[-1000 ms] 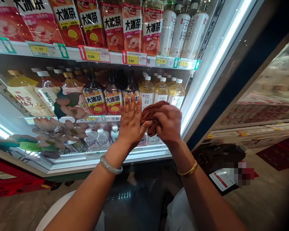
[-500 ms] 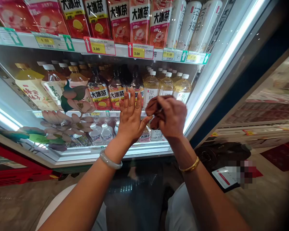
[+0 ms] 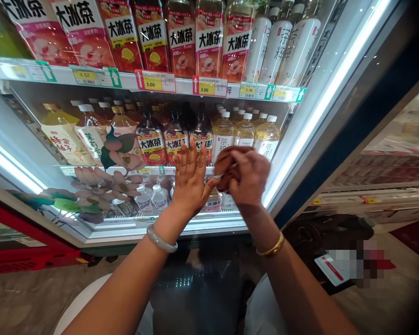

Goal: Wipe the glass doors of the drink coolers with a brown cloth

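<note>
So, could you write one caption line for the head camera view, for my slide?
Right hand grips a brown cloth against the open left hand, before a cooler door of bottled tea.

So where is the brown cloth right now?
In the head view, the brown cloth is bunched in the right hand, just right of the open left hand, against the cooler door in front of the tea bottles.

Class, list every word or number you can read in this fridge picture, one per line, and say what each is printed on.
"大冰茶": labels of the red-labelled tea bottles on the top shelf and of the dark tea bottles on the middle shelf.
"3.00": yellow price tags on the top shelf edge.
"茶粹": tall white bottles at the top right, partly legible.
Green-arrow price tags, the pale yellow bottle's label and the white card on the floor: too blurred.
</note>
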A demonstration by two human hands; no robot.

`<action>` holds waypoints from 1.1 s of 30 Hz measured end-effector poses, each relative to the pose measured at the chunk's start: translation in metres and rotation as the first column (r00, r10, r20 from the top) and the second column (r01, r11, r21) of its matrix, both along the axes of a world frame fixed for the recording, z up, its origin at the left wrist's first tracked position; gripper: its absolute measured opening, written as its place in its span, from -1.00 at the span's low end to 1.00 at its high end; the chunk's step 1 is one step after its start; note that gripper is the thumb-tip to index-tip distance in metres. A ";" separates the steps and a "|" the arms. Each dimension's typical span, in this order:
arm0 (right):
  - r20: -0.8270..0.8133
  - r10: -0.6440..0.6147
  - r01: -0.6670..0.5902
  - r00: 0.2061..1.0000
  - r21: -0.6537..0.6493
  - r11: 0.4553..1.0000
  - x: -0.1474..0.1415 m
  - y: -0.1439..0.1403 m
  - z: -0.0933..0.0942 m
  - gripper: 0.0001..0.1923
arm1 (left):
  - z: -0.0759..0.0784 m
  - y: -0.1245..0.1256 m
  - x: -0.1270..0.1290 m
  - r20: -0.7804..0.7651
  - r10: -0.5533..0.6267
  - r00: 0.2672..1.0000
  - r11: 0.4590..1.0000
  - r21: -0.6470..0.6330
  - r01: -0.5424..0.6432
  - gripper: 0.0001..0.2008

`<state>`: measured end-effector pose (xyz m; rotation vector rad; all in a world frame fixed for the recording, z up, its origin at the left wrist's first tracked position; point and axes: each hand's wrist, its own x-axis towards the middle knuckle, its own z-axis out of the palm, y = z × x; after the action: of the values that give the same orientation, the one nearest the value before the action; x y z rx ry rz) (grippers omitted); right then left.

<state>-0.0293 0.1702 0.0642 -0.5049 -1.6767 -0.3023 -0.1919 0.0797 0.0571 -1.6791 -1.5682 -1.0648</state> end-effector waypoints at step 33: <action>0.068 0.152 -0.157 0.986 0.080 0.984 -0.074 -0.050 0.003 -0.64 | -0.016 -0.060 -0.059 -0.066 0.136 0.989 0.989 -0.050 -0.139 -0.15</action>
<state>-0.1029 0.1205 0.0677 -0.3022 -1.7444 -0.2768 -0.2513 0.0194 0.0413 -1.5983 -1.6597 -0.8987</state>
